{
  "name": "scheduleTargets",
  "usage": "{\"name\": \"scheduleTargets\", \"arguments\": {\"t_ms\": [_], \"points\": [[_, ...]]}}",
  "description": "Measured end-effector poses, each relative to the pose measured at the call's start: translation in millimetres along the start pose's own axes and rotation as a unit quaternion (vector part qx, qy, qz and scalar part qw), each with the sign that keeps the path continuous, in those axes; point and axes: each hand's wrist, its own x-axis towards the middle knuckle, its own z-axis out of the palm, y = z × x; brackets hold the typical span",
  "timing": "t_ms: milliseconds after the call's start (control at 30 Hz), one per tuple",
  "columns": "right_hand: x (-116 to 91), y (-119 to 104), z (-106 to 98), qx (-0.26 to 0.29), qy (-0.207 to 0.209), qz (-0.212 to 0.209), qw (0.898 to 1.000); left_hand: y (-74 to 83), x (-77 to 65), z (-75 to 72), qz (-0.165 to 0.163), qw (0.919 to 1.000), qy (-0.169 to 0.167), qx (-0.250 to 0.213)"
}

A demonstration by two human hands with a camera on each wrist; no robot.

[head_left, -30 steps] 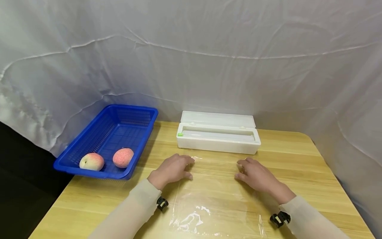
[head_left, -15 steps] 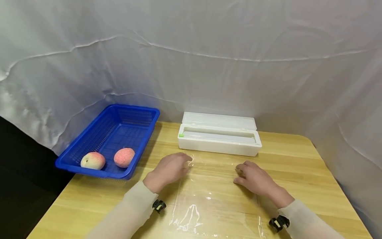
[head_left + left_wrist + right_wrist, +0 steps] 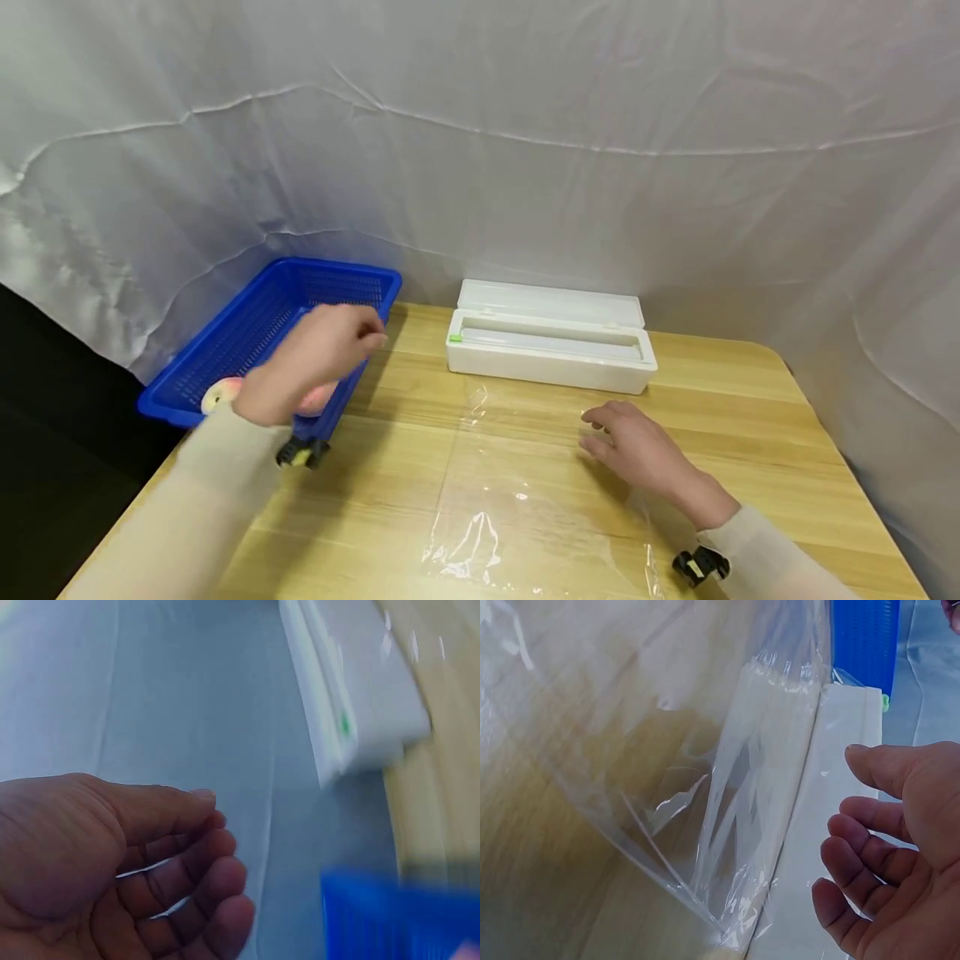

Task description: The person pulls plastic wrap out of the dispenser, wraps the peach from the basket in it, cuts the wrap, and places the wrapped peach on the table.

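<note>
My left hand (image 3: 322, 350) is in the air over the blue basket (image 3: 161, 417), fingers loosely curled, with nothing between them in the left wrist view. Below it, partly hidden by the arm, are a pale peach (image 3: 217, 395) and a pinker peach (image 3: 318, 399). A sheet of clear plastic wrap (image 3: 525, 517) lies on the table, shiny and slightly wrinkled, its left edge free of any hand. My right hand (image 3: 645, 446) hovers beside the sheet's far right part, fingers relaxed and apart, gripping nothing.
Behind the sheet stands a white plastic wrap dispenser (image 3: 547, 368), its lid up and a roll inside, with a green slider (image 3: 455, 338) at its left end. A pale grey curtain (image 3: 540, 150) closes off the table's back and sides.
My left hand has left the far left corner of the plastic wrap and swung left and up over the basket. The right hand has barely shifted.
</note>
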Motion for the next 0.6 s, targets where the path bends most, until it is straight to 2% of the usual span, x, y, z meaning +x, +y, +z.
{"name": "scheduleTargets", "arguments": {"t_ms": [67,167,300,400,467,600], "points": [[0,-1,1,0.001,-0.003,-0.002,1.000,-19.3,2.1,-10.3,-0.024,0.9992,-0.027,0.019],[-1,-2,2,-0.001,-0.009,-0.004,1.000,-45.5,2.6,-16.1,-0.059,0.9932,-0.092,0.041],[-1,-1,4,-0.006,-0.014,-0.004,1.000,-72.1,1.0,-12.4,-0.106,0.9767,-0.182,0.042],[-2,-1,5,-0.005,-0.016,-0.003,1.000,-83.3,1.2,-7.9,-0.130,0.9652,-0.223,0.039],[-2,-1,5,-0.005,-0.017,-0.001,1.000,-86.3,2.6,-5.2,-0.128,0.9608,-0.243,0.036],[-3,-1,6,-0.002,-0.025,0.006,1.000,-85.9,6.9,-0.1,-0.075,0.9571,-0.276,0.046]]}}
